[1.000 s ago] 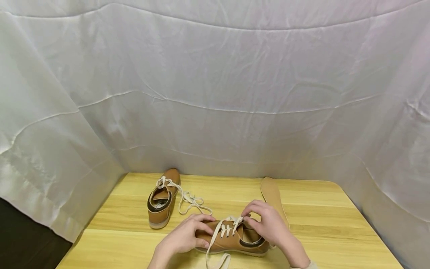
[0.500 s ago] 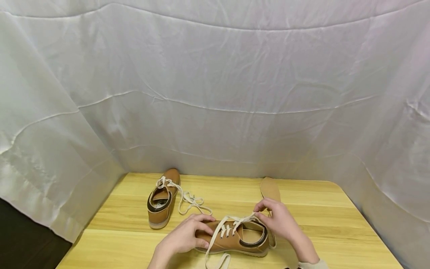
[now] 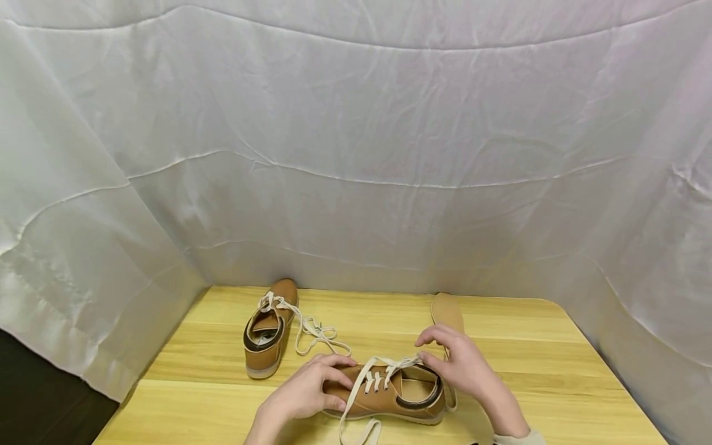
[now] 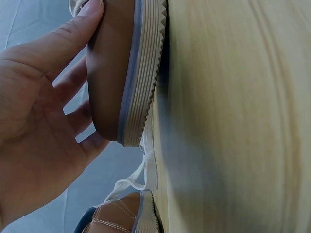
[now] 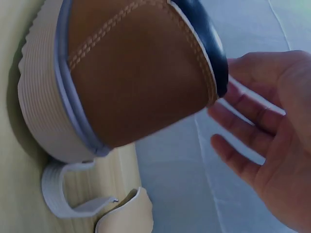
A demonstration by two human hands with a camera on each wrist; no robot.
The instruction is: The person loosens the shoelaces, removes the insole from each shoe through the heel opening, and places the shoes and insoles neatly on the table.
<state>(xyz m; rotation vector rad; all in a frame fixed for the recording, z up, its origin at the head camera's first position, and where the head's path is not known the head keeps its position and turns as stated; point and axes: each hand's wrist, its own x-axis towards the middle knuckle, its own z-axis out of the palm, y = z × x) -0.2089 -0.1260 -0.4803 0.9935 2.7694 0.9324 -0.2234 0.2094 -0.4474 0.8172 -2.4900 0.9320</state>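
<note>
A brown shoe (image 3: 389,402) with a dark collar lies on the wooden table, toe pointing left. My left hand (image 3: 305,389) grips its toe, thumb on the near side and fingers on the far side, as the left wrist view of the toe (image 4: 114,73) also shows. Above the shoe's opening hovers my right hand (image 3: 458,361), thumb and index finger parted beside the cream shoelace (image 3: 408,363). In the right wrist view the fingertips of this hand (image 5: 277,126) are partly hidden behind the heel (image 5: 141,73).
A matching shoe (image 3: 269,330) stands at the back left, its loose lace (image 3: 319,334) trailing right. Beyond my right hand lies a tan insole (image 3: 447,311). Grey curtains (image 3: 356,228) surround the wooden table (image 3: 556,371) at the back and sides.
My right hand drew the lace up and to the right, uncovering the shoe's opening, then parted its fingers from the lace. The left hand has stayed on the toe.
</note>
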